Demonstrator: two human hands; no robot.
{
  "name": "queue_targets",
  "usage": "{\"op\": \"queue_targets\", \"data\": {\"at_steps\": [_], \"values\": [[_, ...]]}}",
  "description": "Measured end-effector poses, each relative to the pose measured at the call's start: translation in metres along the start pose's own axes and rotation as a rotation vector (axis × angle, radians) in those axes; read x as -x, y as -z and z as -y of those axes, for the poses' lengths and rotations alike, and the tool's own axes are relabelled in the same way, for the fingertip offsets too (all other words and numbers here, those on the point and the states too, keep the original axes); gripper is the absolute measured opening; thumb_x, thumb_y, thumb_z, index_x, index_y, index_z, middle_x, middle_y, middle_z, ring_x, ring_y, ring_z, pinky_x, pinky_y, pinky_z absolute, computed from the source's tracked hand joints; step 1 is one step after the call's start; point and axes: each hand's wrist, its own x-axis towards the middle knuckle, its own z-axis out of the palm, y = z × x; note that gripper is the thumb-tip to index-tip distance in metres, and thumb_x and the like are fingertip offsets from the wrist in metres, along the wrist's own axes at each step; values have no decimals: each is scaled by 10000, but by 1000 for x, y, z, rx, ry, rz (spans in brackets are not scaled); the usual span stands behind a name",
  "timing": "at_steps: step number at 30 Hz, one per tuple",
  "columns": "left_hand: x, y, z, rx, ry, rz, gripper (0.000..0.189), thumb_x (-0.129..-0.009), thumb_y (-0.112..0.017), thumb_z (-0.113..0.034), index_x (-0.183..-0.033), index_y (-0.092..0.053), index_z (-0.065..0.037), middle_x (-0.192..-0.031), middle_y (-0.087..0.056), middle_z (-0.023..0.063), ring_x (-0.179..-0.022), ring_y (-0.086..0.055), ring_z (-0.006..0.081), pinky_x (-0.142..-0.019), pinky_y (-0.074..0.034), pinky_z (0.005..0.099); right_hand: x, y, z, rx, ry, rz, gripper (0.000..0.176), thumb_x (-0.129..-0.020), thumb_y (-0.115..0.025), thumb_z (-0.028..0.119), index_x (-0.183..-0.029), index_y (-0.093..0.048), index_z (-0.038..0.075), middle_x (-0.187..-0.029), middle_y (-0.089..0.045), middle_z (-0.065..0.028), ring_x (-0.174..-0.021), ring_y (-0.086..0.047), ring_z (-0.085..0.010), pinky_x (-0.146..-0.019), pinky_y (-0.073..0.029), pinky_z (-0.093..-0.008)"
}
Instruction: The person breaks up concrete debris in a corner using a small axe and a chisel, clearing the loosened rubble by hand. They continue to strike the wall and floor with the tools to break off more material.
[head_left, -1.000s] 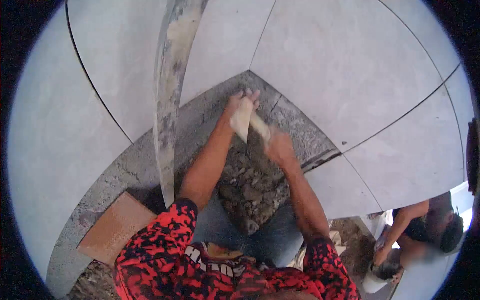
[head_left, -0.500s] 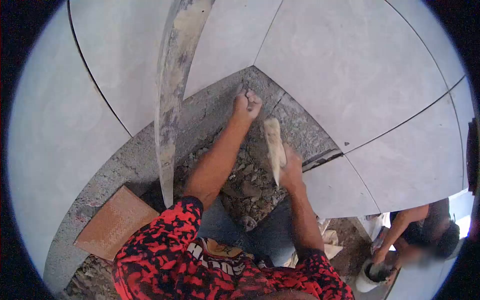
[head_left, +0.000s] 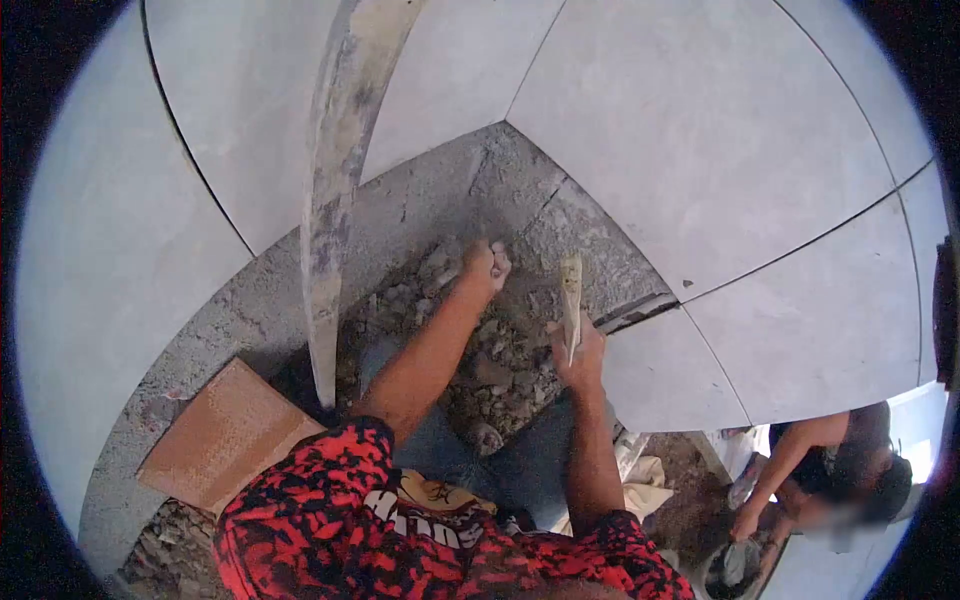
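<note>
Two bare hands reach forward over the broken rubble [head_left: 500,375], which lies between and below them. The right hand [head_left: 582,358] is wrapped around the lower part of a pale tool [head_left: 571,285]; the exact type of tool cannot be told. The left hand [head_left: 487,268] is curled into a loose fist, its fingers drawn in toward the palm; whether it pinches anything cannot be told.

Governing relation: the left hand sits farther from the body than the right hand and to its left. The long axis of the pale tool runs nearly straight away from the torso, the far end rising above the right hand. That far end stands about level with the left hand and to its right, with a clear gap between. The right hand is therefore the nearer one, in direct contact; the left hand is apart from the tool.

Surroundings: ahead of both hands, the grey bed [head_left: 410,215] narrows to a corner between pale tiles [head_left: 720,140]. A timber strip [head_left: 335,170] stands left of the left hand. Farther left and nearer the body lies a reddish-brown tile [head_left: 225,430]
</note>
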Motion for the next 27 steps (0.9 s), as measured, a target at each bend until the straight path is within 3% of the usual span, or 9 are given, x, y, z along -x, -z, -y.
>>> {"op": "queue_targets", "data": {"at_steps": [2,5,7,17,20,21,23,26,27], "values": [[11,-16,-2,-241,-175,43,134,-824,-344,-253,-857,-414,-145,-548,-416,8,-348,-333,92,-261,-219,210,6,-5,-13,118,-3,0,178,-687,-531,202,-748,-521,35,-621,-523,-130,-606,-530,-306,-552,-402,-355],[17,-49,-19,-349,-268,206,149,-829,-341,-278,-838,-378,-134,-554,-427,14,-344,-341,97,-251,-206,203,1,-8,-7,-30,-97,58,154,-673,-535,176,-752,-521,44,-637,-533,-122,-620,-531,-311,-562,-407,-351],[7,-62,-28,-332,-214,250,146,-831,-337,-270,-824,-373,-128,-558,-429,18,-348,-345,97,-255,-216,204,2,-9,-10,30,3,40,154,-668,-535,172,-759,-515,49,-642,-537,-119,-627,-532,-310,-568,-409,-349],[-28,-82,-34,-335,-131,272,148,-831,-332,-228,-809,-409,-103,-588,-449,34,-380,-332,97,-282,-264,220,0,-4,1,51,-148,158,295,-696,-560,302,-800,-493,33,-663,-529,-144,-633,-531,-288,-591,-404,-352],[-15,-105,-27,-325,-106,201,153,-836,-329,-225,-805,-420,-106,-613,-461,32,-387,-316,92,-309,-263,212,-2,-1,19,-18,-208,93,274,-715,-528,290,-800,-493,31,-688,-528,-183,-697,-513,-361,-609,-389,-399],[-3,-117,-24,-323,-108,202,153,-836,-329,-225,-805,-420,-106,-613,-461,32,-387,-316,92,-309,-263,212,-3,2,27,-102,-248,78,307,-720,-530,309,-830,-495,25,-713,-537,-169,-712,-520,-329,-633,-390,-389],[19,-142,-15,-311,-113,4,167,-843,-311,-243,-805,-409,-113,-637,-470,26,-394,-305,87,-336,-253,227,-6,1,26,-180,-278,62,341,-724,-532,329,-860,-498,19,-737,-546,-155,-727,-526,-296,-656,-392,-379],[-30,-137,-5,-131,1,190,178,-847,-301,-257,-821,-401,-112,-651,-473,26,-411,-304,89,-359,-247,239,-5,-12,4,-255,-159,-85,408,-742,-513,353,-927,-486,-11,-797,-550,-136,-752,-518,-249,-681,-391,-356],[-13,-140,1,-168,-92,178,160,-844,-315,-252,-829,-390,-111,-645,-470,27,-424,-304,90,-363,-245,230,-6,-13,0,-288,-225,-97,427,-746,-510,350,-957,-476,-19,-826,-548,-136,-776,-513,-248,-700,-388,-347]]}}
